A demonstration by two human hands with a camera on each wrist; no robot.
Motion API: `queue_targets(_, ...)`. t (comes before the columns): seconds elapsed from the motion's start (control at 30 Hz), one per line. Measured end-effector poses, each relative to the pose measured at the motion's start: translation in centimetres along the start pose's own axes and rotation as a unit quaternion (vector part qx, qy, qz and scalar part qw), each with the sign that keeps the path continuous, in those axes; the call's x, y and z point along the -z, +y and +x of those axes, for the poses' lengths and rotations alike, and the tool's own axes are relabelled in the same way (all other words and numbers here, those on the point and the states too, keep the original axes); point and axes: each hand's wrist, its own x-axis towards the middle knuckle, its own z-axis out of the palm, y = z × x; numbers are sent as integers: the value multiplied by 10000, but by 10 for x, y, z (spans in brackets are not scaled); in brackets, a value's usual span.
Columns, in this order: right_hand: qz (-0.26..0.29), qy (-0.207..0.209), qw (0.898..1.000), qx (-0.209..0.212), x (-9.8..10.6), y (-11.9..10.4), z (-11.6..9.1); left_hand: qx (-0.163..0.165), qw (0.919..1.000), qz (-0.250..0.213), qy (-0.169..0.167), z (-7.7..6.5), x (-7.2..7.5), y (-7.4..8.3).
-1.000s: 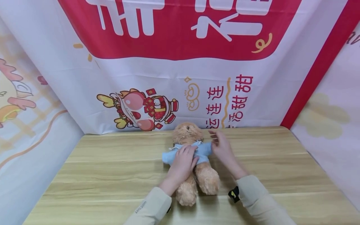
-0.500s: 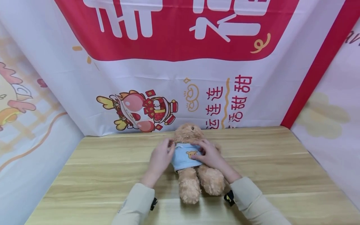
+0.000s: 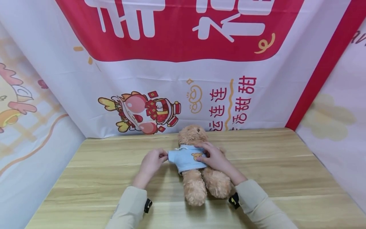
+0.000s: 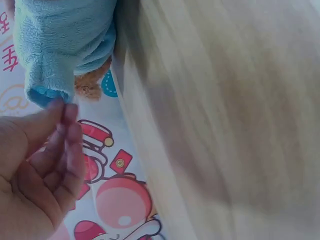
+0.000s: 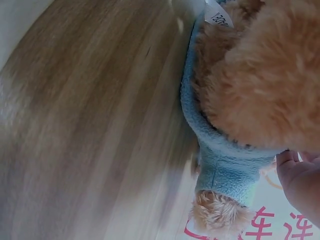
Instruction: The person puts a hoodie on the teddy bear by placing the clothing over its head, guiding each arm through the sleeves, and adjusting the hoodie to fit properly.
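A brown plush teddy bear (image 3: 193,135) lies on its back, head toward the banner, wearing a light blue sweatshirt (image 3: 186,162) with a white drawstring and a small animal print. My left hand (image 3: 151,163) pinches the cuff of the sleeve on the bear's left-hand side as seen here and holds it outstretched. In the left wrist view the cuff (image 4: 50,92) hangs hollow, with no paw showing in it. My right hand (image 3: 218,160) grips the bear's chest, thumb by the print and fingers near the collar. From the other sleeve a furry paw (image 5: 220,212) sticks out.
The wooden table (image 3: 114,184) ends at a white and red banner (image 3: 183,70) with characters and a cartoon dragon. Printed cloths (image 3: 28,127) stand at both sides. A white label (image 5: 220,14) shows at the sweatshirt's hem.
My right hand has gone from the right sleeve to the chest. My left hand has left the chest and drawn the left sleeve outward. The bear has shifted slightly right.
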Motion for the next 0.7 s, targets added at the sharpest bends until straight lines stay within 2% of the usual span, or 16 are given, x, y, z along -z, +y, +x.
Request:
queue_targets(0.27, 22, 5, 10000, 13, -2, -2, 1, -416, 9975, -452, 354, -2, -5, 5)
queue_targets(0.37, -39, -76, 9991, 417, -5, -3, 2, -521, 9974, -408, 293, -3, -7, 6)
queue_targets(0.5, -415, -300, 9935, 1012, -8, -6, 4, -792, 9962, -269, 249, -3, -10, 4)
queue_targets(0.6, -677, -366, 9921, 994, -10, -8, 4, -909, 9954, -202, 245, -5, -10, 3)
queue_targets(0.7, -791, -344, 9933, 775, -13, -10, 4, -946, 9952, -142, 215, -6, -11, 4)
